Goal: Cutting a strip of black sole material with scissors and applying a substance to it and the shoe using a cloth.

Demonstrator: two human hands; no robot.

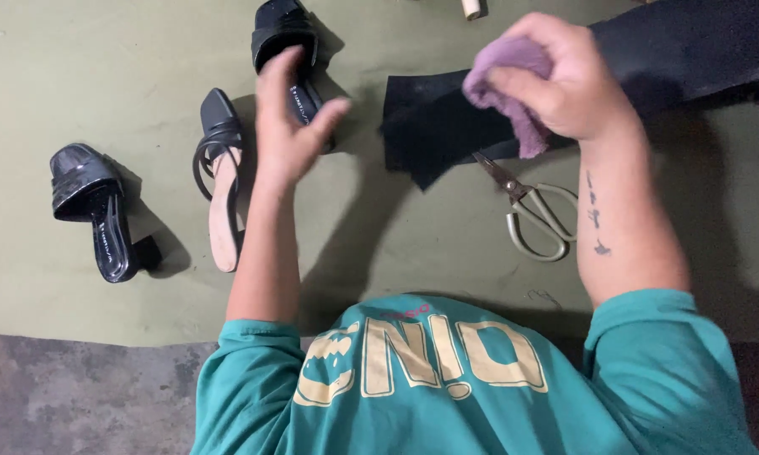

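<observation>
Cloth fills the right hand (565, 80) in the upper right of the frame: a purple cloth (514, 84) bunched tight in a closed grip, hanging above a black sheet of material (447, 126). The left hand (291, 126) is open and empty, fingers spread, in the upper middle, just in front of a black heeled sandal (291, 50) (it may touch the sandal, though the hand covers any contact). A strappy black sandal with a tan insole (219, 185) lies just left of that wrist, and another black heeled sandal (93, 206) sits well apart at the left.

Scissors (531, 211) lie below the right hand, tips nearly touching the black sheet; a forearm coming down carelessly could land on the blades, I judge. A sweep of the open hand could also tip a sandal over.

The black sheet runs off the right edge. A pale round object (472, 8) is cut off at the top, too little showing to identify. The green mat (59, 67) gives way to bare floor at the lower left.
</observation>
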